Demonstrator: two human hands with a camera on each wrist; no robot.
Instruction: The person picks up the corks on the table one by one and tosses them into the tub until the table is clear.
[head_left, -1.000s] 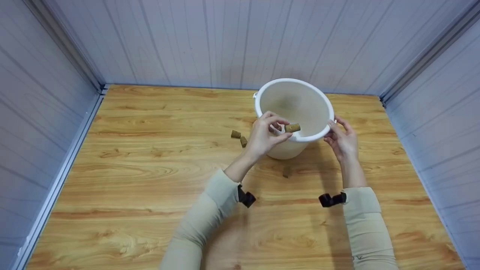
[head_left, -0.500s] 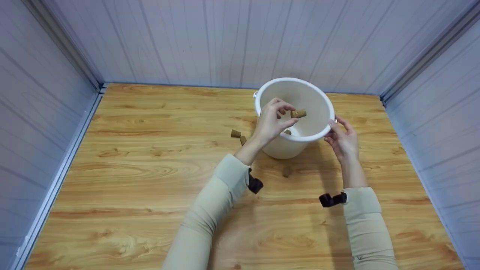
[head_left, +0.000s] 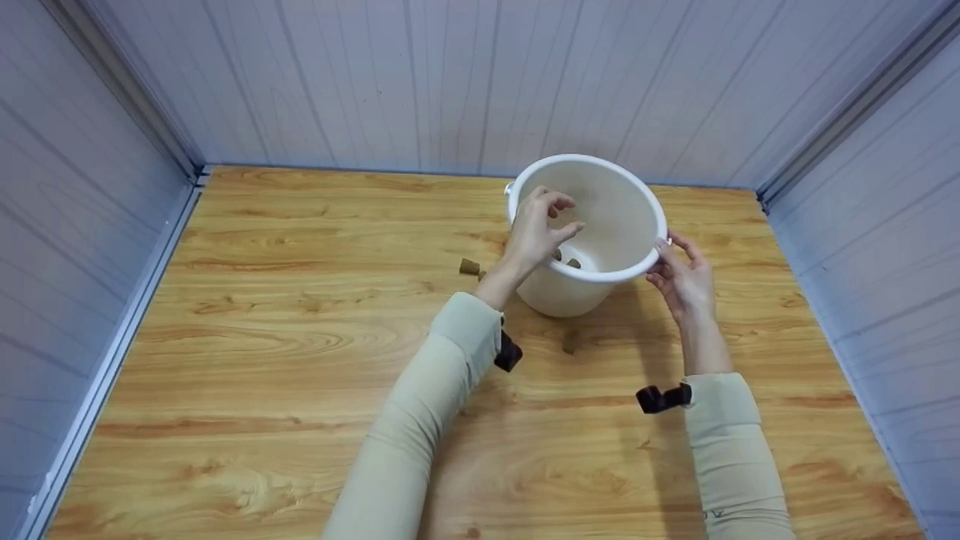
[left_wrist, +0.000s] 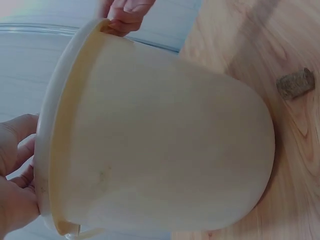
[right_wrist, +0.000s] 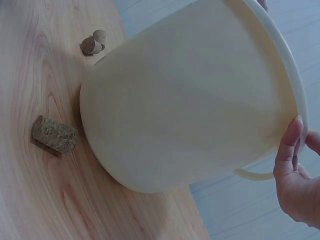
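A white bucket (head_left: 562,296) stands upright on the wood-grain surface. My left hand (head_left: 536,229) is over its near left rim, thumb and fingers spread apart with nothing between them. At the right side of the rim, my right hand (head_left: 684,281) pinches the edge; the right wrist view shows its thumb against the outside of the bucket (right_wrist: 190,100). Inside, a cork (head_left: 574,263) lies on the bottom, with another cork (head_left: 556,255) partly hidden behind the rim. On the surface in front of the bucket lies a single cork (right_wrist: 55,135).
Left of the bucket lie two corks, one cork (head_left: 469,266) plain to see and the other mostly behind my left wrist. A pale wall (head_left: 337,90) rises close behind the bucket. The bucket's handle (right_wrist: 252,176) hangs down its far side.
My left hand moved up over the bucket with a cork, then let it go and drew slightly back left. A second cork now shows inside. My right hand stays on the rim.
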